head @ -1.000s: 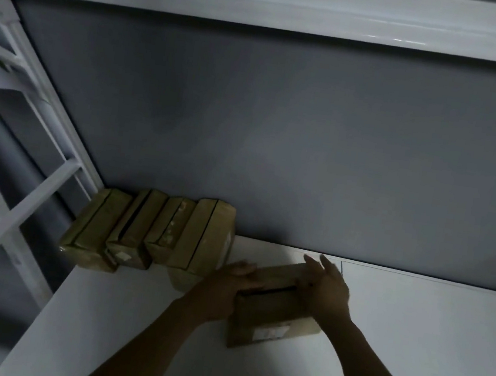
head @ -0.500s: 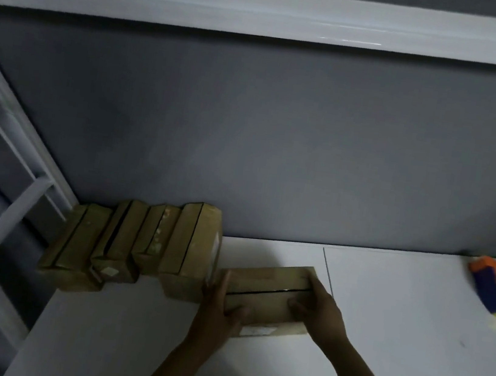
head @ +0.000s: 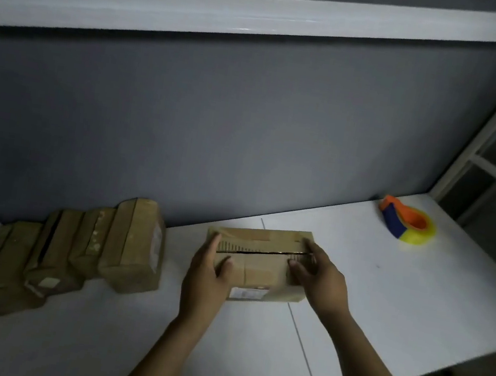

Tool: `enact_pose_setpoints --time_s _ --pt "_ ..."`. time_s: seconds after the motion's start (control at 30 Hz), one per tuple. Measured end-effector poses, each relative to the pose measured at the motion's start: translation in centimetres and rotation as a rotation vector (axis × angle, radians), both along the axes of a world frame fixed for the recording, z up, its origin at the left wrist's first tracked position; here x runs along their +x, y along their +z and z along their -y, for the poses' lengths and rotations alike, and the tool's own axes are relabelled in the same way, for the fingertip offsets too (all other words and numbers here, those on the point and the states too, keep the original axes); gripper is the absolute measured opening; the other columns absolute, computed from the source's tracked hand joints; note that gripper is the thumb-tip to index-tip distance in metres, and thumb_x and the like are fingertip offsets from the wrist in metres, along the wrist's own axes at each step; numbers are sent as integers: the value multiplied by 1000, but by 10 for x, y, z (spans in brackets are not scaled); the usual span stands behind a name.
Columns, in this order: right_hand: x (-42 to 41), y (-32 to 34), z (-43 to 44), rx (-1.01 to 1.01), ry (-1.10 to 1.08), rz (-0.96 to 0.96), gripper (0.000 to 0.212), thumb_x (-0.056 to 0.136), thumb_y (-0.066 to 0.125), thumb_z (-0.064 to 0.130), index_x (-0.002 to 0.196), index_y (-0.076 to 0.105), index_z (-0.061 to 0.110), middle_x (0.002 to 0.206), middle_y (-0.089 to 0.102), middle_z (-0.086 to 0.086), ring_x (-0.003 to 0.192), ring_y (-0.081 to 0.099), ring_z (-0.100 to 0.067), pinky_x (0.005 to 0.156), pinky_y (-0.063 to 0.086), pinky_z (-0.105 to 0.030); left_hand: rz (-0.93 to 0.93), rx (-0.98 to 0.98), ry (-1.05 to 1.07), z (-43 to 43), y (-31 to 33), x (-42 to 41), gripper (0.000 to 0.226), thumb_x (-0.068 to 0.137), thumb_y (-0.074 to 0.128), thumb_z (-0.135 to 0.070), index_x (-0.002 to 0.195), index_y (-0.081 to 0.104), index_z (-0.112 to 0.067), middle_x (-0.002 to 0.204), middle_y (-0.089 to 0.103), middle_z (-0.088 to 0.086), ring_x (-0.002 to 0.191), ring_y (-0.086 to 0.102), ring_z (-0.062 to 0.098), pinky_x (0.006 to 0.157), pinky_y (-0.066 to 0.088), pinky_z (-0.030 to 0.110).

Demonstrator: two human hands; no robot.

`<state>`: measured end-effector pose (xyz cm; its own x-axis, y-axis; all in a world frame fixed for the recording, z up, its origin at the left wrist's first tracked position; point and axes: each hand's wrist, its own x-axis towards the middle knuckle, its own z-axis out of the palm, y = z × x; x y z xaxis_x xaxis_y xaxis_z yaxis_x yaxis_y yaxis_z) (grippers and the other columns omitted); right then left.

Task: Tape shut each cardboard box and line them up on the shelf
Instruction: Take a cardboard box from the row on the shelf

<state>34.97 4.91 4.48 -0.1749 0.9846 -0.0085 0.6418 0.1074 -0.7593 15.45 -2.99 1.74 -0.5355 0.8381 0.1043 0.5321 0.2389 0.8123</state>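
Head view: the box (head: 261, 267) lies on the shelf (head: 383, 302), gripped at both ends. The left hand (head: 207, 274) has its thumb on top and the right hand (head: 318, 280) curls over the right end. The seam gapes. The dispenser (head: 407, 223) sits well right of the box, so reaching for it would likely let the flaps spring apart.

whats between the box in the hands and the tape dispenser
Only bare white shelf, in the head view, beyond the right hand gripping the box at its end.
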Motion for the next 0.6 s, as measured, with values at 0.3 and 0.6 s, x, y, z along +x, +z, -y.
enact_pose_setpoints --time_s 0.3,0.6 --pt "155 11 -26 39 -26 71 53 88 59 42 138 45 31 124 63 -1 112 57 -24 88 45 -30 11 -10 4 -28 14 148 51 93 51 -31 142 38 -27 136 54 0 119 53 21 96 45 31" --pt "235 -4 -85 6 -29 65 54 90 57 41 140 42 29 129 60 -2 116 56 -26 92 46 -33 10 -84 -7 -82 16 233 53 95 51 -32 145 34 -27 141 49 -3 124 50 19 96 42 29"
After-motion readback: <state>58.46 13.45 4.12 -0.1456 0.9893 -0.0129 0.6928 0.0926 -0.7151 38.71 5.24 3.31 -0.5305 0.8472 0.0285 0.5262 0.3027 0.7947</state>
